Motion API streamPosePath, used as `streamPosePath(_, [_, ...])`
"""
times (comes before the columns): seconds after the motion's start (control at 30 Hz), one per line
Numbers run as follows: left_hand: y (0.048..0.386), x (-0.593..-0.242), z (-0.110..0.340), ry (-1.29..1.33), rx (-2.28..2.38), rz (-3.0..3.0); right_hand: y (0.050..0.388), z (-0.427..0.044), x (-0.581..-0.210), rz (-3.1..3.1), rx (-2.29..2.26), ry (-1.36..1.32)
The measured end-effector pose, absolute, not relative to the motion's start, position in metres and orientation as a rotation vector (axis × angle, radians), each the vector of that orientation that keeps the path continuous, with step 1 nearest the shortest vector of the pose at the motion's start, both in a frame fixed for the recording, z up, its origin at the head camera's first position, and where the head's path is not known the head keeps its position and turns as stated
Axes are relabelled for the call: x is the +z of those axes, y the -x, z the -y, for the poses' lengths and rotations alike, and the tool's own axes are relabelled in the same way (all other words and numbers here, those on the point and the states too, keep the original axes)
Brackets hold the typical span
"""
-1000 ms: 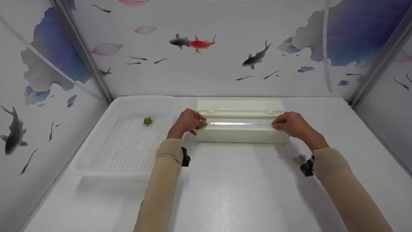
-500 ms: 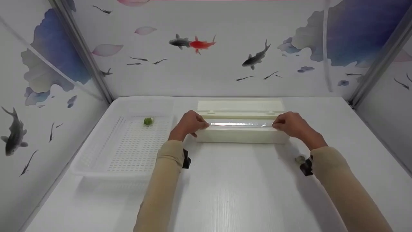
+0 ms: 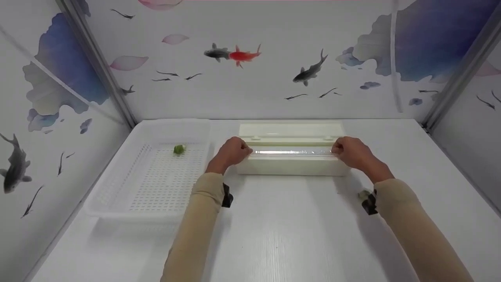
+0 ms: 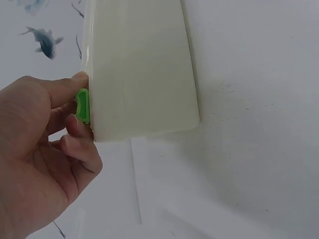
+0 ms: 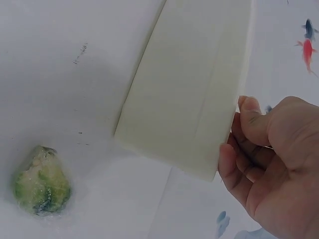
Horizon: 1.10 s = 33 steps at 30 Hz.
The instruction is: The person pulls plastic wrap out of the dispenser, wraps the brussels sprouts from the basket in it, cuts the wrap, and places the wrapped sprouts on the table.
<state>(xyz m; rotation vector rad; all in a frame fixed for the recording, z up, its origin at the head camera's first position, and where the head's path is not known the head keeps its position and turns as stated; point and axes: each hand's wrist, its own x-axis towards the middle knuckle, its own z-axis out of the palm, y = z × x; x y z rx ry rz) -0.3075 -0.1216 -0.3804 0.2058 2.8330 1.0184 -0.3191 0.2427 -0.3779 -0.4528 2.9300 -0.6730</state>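
A pale cream cling film dispenser box (image 3: 293,167) lies across the table with its lid (image 3: 291,128) tipped back. Shiny clear cling film (image 3: 291,152) spans its opening. My left hand (image 3: 233,150) pinches the film at the box's left end. In the left wrist view, a small green slider (image 4: 83,106) on the box sits between those fingers. At the right end my right hand (image 3: 353,151) pinches the film, fingertips against the box's edge in the right wrist view. The fingertips' exact hold is partly hidden in both wrist views.
A white perforated basket (image 3: 146,213) stands at left, holding a small green vegetable piece (image 3: 179,149). Near my right wrist, a pale green vegetable piece (image 5: 42,183), seemingly wrapped in clear film, lies on the white table (image 3: 274,235). Printed walls enclose the back and sides.
My left hand's fingers shift slightly and draw in at the film's edge. The right hand stays almost in place. The head view tilts a little; the box and basket have not moved.
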Motion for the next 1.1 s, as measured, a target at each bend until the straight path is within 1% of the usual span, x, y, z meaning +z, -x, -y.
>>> streamPosePath(0.13, [0.308,-0.379,0.121,-0.146,1.07,-2.861,0.319,-0.245,-0.377,-2.92,-0.755,0.438])
streamPosePath(0.33, [0.31,-0.377,0.12,-0.083,1.146,-2.856,0.318,-0.25,-0.377,-2.988,-0.792,0.5])
streamPosePath(0.63, [0.312,-0.38,0.119,-0.082,1.193,-2.86,0.318,-0.253,-0.381,-3.051,-0.685,0.578])
streamPosePath(0.9, [0.311,-0.38,0.119,-0.109,1.202,-2.866,0.319,-0.247,-0.384,-3.13,-0.482,0.602])
streamPosePath(1.1, [0.311,-0.38,0.119,-0.128,1.211,-2.871,0.321,-0.251,-0.388,-3.127,-0.553,0.581])
